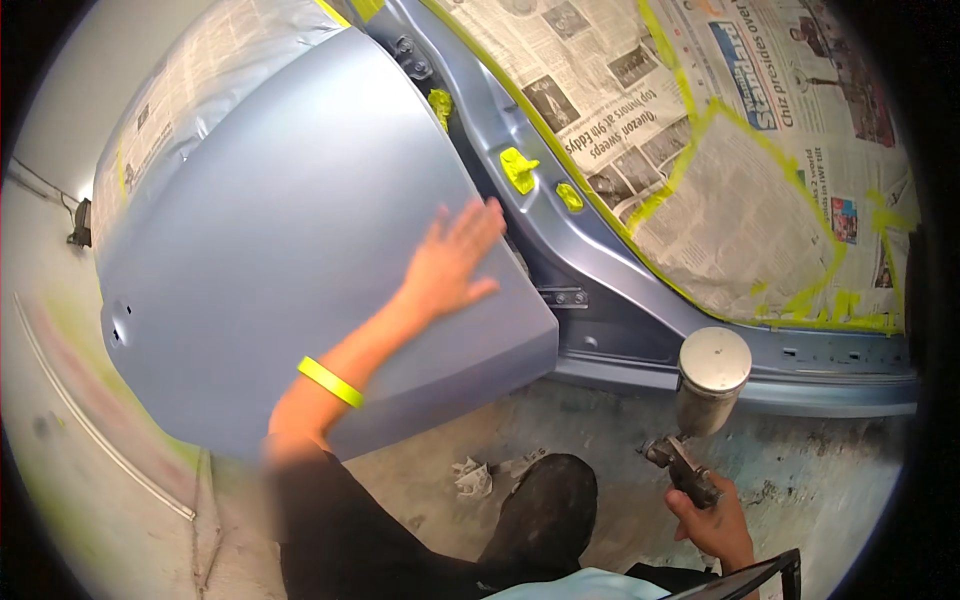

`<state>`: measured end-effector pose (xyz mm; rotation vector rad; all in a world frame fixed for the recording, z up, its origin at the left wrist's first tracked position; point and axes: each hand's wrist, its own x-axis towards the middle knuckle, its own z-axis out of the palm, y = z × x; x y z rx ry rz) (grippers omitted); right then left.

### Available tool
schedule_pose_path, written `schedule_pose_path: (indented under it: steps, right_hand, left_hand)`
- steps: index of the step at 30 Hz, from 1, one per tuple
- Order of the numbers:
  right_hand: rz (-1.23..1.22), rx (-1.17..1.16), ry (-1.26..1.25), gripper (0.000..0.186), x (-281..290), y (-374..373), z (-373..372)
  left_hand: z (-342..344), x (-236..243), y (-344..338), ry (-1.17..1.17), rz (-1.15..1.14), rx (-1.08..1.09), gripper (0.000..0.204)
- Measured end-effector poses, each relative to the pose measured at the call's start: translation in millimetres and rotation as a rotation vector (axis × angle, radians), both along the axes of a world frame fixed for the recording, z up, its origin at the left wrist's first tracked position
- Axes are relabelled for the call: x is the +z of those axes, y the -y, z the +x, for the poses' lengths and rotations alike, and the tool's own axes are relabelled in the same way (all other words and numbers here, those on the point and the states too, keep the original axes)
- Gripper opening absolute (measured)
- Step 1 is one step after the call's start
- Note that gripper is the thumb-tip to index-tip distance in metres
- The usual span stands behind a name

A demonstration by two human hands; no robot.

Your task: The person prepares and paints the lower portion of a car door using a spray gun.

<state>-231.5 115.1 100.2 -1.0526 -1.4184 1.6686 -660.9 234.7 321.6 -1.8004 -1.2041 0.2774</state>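
A silvery-blue car door stands swung out from the body on the left. My left hand is over its outer panel, close to the edge beside the door opening. The fingers are stretched out and spread, slightly blurred, with nothing in them; I cannot tell whether they touch the paint. At the lower right, my right hand is closed around the grip of a paint spray gun. A round metal cup tops the gun, just in front of the door sill.
Newspaper edged with yellow-green masking tape covers the door opening. Tape wads plug holes in the pillar. A hinge-like bracket bridges door and body. Crumpled paper lies on the paint-stained floor near my knee.
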Motion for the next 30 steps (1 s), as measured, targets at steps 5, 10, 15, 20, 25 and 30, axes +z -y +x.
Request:
schedule_pose_path:
  steps: [5,10,15,20,25,30]
  right_hand:
    - [-0.017,0.060,0.005,0.048,-4.6,-3.0,-5.4]
    - [-0.039,0.066,0.034,0.051,-4.1,-3.6,-6.2]
    - [-0.059,0.053,0.038,0.052,-2.6,-5.6,-0.9]
    - [-0.059,0.046,0.013,0.054,-3.8,-6.1,5.3]
    - [-0.068,0.008,0.027,0.056,-4.7,-5.3,5.0]
    - [-0.053,-0.042,0.030,0.056,-10.1,-5.3,1.4]
  left_hand:
    - [12.0,138.8,-22.3,-0.056,0.563,-0.048,0.084]
    - [8.0,126.0,-42.8,-0.040,0.680,-0.072,0.084]
    - [8.1,-9.2,-20.6,0.021,0.196,0.044,0.096]
    - [26.4,-121.4,11.6,0.141,-0.271,0.029,0.098]
    - [68.2,-109.1,-2.6,0.277,-0.327,-0.269,0.095]
    - [50.6,-65.9,-39.0,0.115,-0.208,-0.221,0.092]
